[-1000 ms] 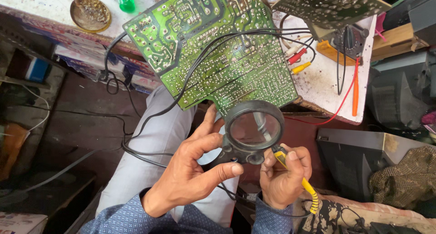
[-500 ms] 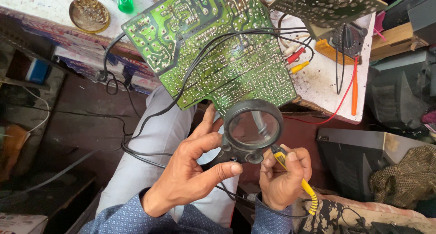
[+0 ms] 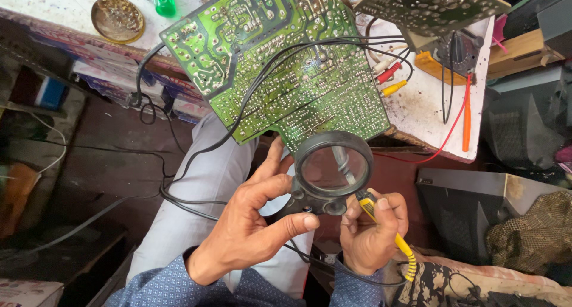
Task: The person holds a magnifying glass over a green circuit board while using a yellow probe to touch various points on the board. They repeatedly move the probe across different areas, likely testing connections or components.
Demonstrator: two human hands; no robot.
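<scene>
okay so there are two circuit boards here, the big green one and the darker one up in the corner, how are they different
The green circuit board is bright green, larger, and shows almost whole; the darker circuit board is dull olive-grey and cut off by the top edge. The green board juts past the workbench edge towards the magnifying glass, with black cables crossing it; the darker board sits raised above the bench. Both show their solder side, dotted with silvery joints.

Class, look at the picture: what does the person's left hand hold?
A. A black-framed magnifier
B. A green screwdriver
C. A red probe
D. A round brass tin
A: the left hand grips the magnifier by its black handle below the green circuit board, while the right hand holds a yellow-corded tool beside it.
</scene>
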